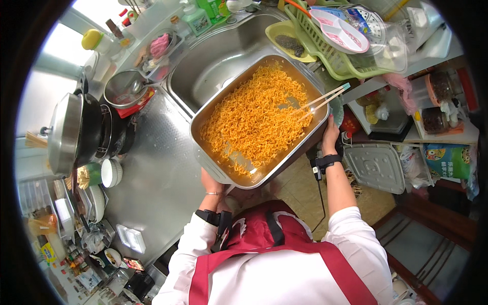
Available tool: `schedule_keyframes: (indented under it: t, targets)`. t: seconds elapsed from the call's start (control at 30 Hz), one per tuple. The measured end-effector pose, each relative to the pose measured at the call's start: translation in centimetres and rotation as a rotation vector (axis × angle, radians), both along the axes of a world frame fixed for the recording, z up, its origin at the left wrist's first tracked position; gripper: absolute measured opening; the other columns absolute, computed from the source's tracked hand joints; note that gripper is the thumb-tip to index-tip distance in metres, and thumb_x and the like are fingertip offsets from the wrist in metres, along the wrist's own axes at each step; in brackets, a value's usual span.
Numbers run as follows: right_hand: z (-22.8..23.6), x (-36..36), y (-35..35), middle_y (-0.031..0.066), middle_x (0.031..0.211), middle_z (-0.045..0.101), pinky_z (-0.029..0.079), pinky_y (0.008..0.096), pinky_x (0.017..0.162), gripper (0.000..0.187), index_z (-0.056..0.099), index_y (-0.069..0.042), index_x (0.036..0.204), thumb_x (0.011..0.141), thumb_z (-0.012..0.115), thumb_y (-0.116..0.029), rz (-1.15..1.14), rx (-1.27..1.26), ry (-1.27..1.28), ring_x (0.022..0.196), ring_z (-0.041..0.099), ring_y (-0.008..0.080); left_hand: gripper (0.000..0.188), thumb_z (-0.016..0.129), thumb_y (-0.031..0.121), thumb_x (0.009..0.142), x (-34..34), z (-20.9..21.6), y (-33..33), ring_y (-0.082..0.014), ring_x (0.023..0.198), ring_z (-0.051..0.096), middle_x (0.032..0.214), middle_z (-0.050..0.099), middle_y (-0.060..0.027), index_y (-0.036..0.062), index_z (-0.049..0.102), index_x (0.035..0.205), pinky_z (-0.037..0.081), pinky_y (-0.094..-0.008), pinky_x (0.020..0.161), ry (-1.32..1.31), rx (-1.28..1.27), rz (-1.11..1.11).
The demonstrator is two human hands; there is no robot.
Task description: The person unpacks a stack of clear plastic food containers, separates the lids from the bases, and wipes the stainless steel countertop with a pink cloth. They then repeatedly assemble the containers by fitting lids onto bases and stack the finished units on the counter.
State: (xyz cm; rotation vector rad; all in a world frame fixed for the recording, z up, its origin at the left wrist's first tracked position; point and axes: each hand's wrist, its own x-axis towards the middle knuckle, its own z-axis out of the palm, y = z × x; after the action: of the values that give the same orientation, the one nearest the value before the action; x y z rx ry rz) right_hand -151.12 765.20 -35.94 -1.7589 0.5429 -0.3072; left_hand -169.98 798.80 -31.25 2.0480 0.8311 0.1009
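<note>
Nearest to the camera is your red apron (254, 233). At left, a lidded pot (87, 129) is beside the metal counter (147, 170). Your left hand (209, 184) touches the near corner of the metal tray (215, 163); its fingers are hidden underneath, so I cannot tell how far they open. This tray, carrying orange noodles (254, 114), is between your hands, partly covering the sink (201, 68) from view. Chopsticks (325, 95) lean in the noodles. Your right hand (330, 136) is closed on the tray's right end.
</note>
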Motion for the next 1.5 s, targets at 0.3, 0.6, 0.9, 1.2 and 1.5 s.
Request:
schedule_keyframes:
  t: [0.3, 0.6, 0.9, 1.2, 1.5]
  targets:
    - [0.1, 5.9, -4.7, 0.0118, 0.073, 0.059, 0.04, 0.0287, 0.066, 0.055, 0.059, 0.01, 0.085, 0.083, 0.049, -0.044, -0.02, -0.035, 0.186, 0.067, 0.05, 0.0162, 0.03, 0.052, 0.017, 0.075, 6.4, 2.6, -3.6, -0.0348, 0.092, 0.047, 0.1, 0.052, -0.0174, 0.0023, 0.052, 0.102, 0.04, -0.0386, 0.077, -0.106, 0.148, -0.34]
    - [-1.1, 8.0, -6.2, 0.0136, 0.105, 0.056, 0.039, 0.0308, 0.079, 0.058, 0.053, 0.007, 0.107, 0.085, 0.045, -0.045, 0.063, 0.13, 0.184, 0.091, 0.052, 0.0217, 0.021, 0.05, 0.013, 0.073, 7.4, 1.2, -3.3, -0.0372, 0.081, 0.05, 0.086, 0.055, -0.0205, 0.001, 0.054, 0.09, 0.041, -0.042, 0.067, -0.122, 0.197, -0.358]
    - [0.1, 5.1, -4.7, 0.0081, 0.132, 0.034, 0.025, 0.0365, 0.099, 0.067, 0.034, -0.005, 0.128, 0.083, 0.038, -0.054, 0.184, 0.737, 0.215, 0.119, 0.033, 0.0258, 0.025, 0.052, 0.006, 0.069, 2.0, -1.1, 0.2, -0.0297, 0.094, 0.049, 0.099, 0.048, -0.0158, -0.0005, 0.052, 0.093, 0.042, -0.0342, 0.081, -0.384, 0.22, -0.235]
    - [0.9, -3.7, 1.0, 0.0055, 0.136, 0.028, 0.028, 0.0447, 0.096, 0.064, 0.028, -0.011, 0.131, 0.083, 0.043, -0.05, 0.128, 0.802, 0.345, 0.12, 0.032, 0.0274, 0.054, 0.057, 0.047, 0.075, -8.5, 0.1, 28.1, -0.0254, 0.082, 0.053, 0.096, 0.052, -0.0122, 0.0046, 0.048, 0.106, 0.046, -0.0396, 0.069, -0.599, -0.86, 1.051]
    - [2.7, -19.1, 4.0, 0.0165, 0.13, 0.032, 0.037, 0.0409, 0.087, 0.064, 0.027, -0.014, 0.129, 0.08, 0.051, -0.047, 0.368, 0.34, 0.744, 0.111, 0.043, 0.0294, 0.038, 0.05, 0.012, 0.069, -9.3, -1.0, 40.7, -0.0342, 0.083, 0.057, 0.098, 0.053, -0.0213, 0.0001, 0.048, 0.104, 0.048, -0.0461, 0.065, -0.798, -0.922, 0.999]
